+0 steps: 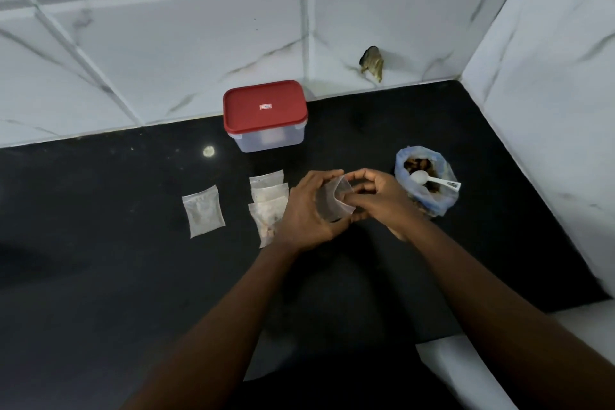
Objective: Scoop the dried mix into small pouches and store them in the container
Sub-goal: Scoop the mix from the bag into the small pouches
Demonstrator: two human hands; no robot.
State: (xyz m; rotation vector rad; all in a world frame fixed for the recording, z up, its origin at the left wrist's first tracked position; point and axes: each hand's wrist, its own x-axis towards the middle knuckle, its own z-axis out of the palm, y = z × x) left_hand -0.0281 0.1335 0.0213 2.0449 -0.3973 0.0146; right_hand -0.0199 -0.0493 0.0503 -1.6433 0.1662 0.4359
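Over the black countertop [133,243], both hands meet on one small clear zip pouch [332,205]. The left hand [307,213] cups the pouch from its left side. Its fingers [327,175] are curled over the top edge and it grips the plastic, with the back of the hand facing the camera. The right hand [381,198] comes in from the other side. Its fingers [361,190] are bent and bunched close together, pinching the pouch's right edge near the mouth. The mouth looks slightly parted. I cannot tell whether anything is inside the pouch.

Just right of the right hand stands a bluish plastic bag [432,200], its top rolled open, with brown dried mix [417,165] showing inside. A white plastic spoon [432,179] lies across the bag's opening, bowl to the left and handle out to the right.

Just left of the left hand, a stack of pouches [268,200] lies overlapped, partly hidden by the wrist. The nearest one shows pale and brown bits inside. Further left a single pouch [203,211] lies flat and apart from the stack.

Beyond the hands, against the white marbled wall tiles [166,43], sits the clear storage container [269,140], with its red lid [264,108] on.
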